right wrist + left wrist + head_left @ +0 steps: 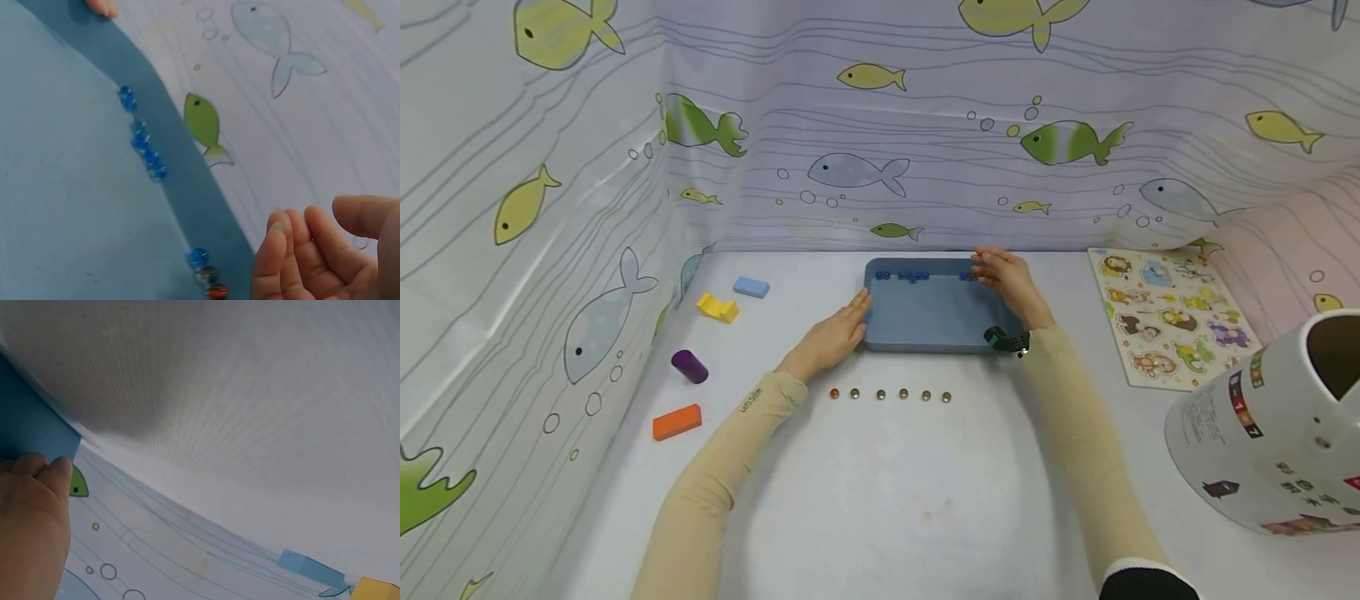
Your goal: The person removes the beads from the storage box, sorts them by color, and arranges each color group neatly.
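Observation:
A blue-grey tray (925, 312) lies on the white table. My left hand (831, 337) rests against its left side, fingers extended along the rim; the left wrist view shows that hand (34, 519) at the tray's wall (37, 422). Over the far right part of the tray is my right hand (1006, 279), its fingers loosely bent with nothing between them in the right wrist view. Blue marbles (147, 150) lie along the tray's far wall. Nearer the right hand are a blue marble (199, 257), a dark greenish one (207, 274) and an orange-red one (217, 291).
Several small marbles (881, 395) form a row in front of the tray. At left lie a blue block (751, 287), a yellow block (718, 308), a purple cylinder (689, 367) and an orange block (677, 422). A sticker board (1172, 321) and a white bucket (1247, 442) stand right.

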Action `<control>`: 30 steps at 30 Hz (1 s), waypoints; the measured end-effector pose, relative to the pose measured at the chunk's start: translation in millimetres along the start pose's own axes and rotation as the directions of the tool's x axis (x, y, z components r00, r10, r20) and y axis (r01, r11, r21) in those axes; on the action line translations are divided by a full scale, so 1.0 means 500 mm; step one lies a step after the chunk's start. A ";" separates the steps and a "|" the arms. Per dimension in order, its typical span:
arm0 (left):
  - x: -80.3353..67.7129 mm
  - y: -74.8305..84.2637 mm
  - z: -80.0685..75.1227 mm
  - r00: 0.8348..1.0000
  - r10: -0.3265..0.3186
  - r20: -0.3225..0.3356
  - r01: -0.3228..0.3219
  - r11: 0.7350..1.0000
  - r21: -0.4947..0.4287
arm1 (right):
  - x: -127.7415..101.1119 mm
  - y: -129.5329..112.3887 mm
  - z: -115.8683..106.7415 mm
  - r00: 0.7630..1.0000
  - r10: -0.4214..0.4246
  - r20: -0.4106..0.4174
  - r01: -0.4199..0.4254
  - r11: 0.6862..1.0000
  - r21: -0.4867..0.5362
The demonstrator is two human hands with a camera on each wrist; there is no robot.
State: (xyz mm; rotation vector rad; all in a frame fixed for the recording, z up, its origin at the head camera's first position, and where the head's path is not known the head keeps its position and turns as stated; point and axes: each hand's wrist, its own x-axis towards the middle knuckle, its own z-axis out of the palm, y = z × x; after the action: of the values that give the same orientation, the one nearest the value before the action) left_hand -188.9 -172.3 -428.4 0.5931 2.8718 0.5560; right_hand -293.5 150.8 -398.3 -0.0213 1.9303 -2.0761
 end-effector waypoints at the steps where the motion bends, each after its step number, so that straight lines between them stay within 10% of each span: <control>1: 0.000 0.000 0.000 1.000 0.002 -0.001 -0.002 1.000 -0.001 | 0.005 0.005 0.001 1.000 0.014 -0.005 -0.014 1.000 -0.006; 9: -0.002 0.004 0.001 1.000 0.005 -0.001 -0.005 1.000 -0.005 | 0.041 0.043 0.008 0.989 0.129 -0.076 -0.131 0.991 -0.026; 23: -0.001 0.005 -0.003 1.000 -0.002 -0.009 0.002 1.000 -0.003 | 0.054 0.063 0.008 0.987 0.094 -0.127 -0.115 0.979 -0.168; 30: -0.001 0.005 -0.002 1.000 -0.001 -0.005 0.001 1.000 -0.011 | 0.047 0.067 0.010 0.993 0.002 -0.122 -0.063 0.863 -0.501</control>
State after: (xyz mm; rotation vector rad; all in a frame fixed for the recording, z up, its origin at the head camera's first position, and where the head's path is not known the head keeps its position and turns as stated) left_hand -187.9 -170.5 -426.3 0.5899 2.8715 0.5738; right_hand -308.0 139.0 -435.2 0.0197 2.4763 -1.5193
